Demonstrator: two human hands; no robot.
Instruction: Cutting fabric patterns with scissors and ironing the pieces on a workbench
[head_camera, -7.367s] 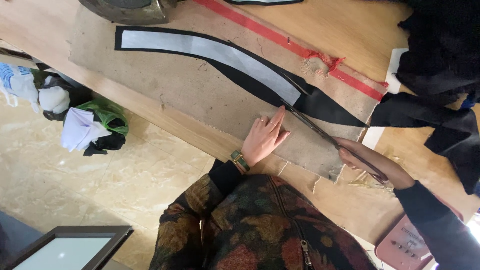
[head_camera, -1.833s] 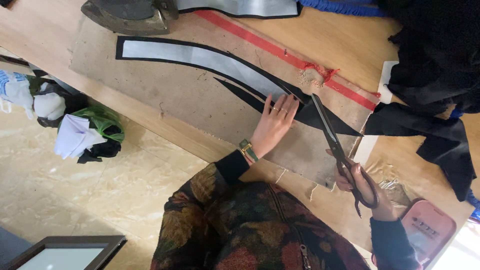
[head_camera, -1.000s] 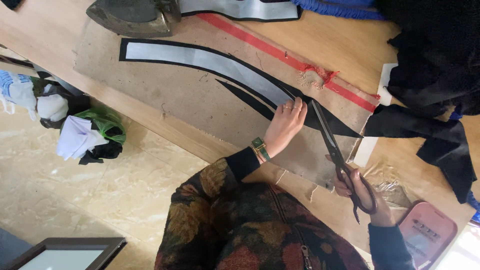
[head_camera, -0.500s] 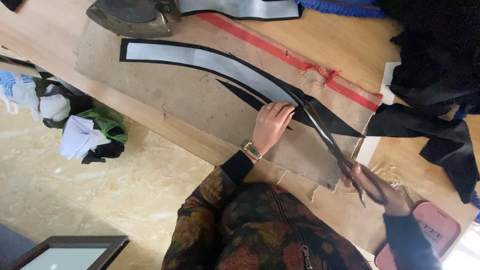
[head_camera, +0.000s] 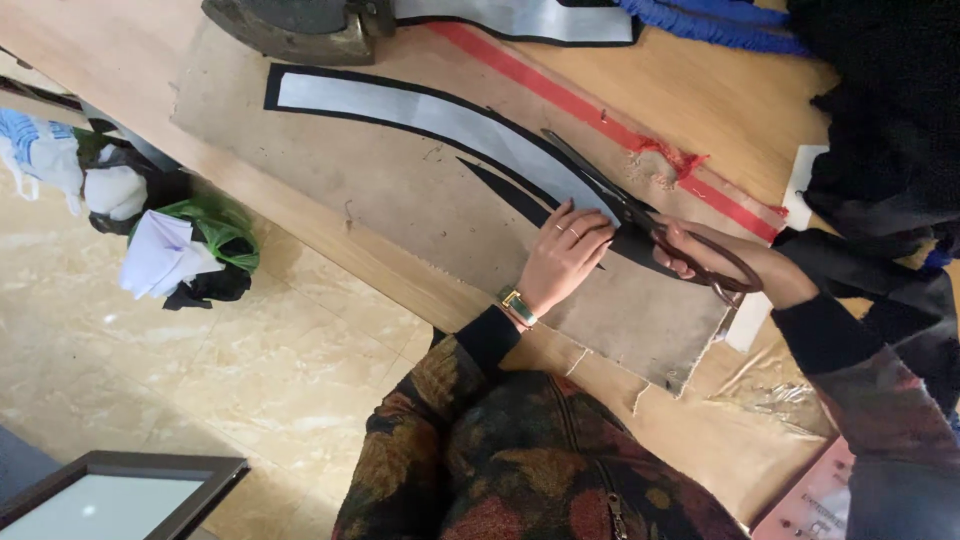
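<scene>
We press our left hand (head_camera: 565, 255) flat on the black fabric (head_camera: 640, 245), fingers spread a little and laid along the curved grey pattern piece (head_camera: 450, 120), holding nothing, only pinning the cloth down. A gold watch (head_camera: 515, 305) sits at that wrist. Our right hand (head_camera: 715, 260) is closed through the loops of the brown-handled scissors (head_camera: 640, 215), gripping them firmly; the blades run up and left along the lower edge of the grey pattern piece, and they look nearly together, though we cannot tell whether they are fully closed. The two hands lie just beside each other, the scissors between them.

The fabric and pattern rest on a brown cardboard sheet (head_camera: 400, 210), which lies on the wooden table (head_camera: 690, 90). The near edge of the cardboard is ragged and runs close to our body. A red strip (head_camera: 560, 95) crosses the table beyond the pattern, and a heavy iron (head_camera: 290, 25) stands at the far left end of the cardboard. A heap of black cloth (head_camera: 890, 120) crowds the right side, near our right forearm. Left of our left hand the cardboard lies bare.
</scene>
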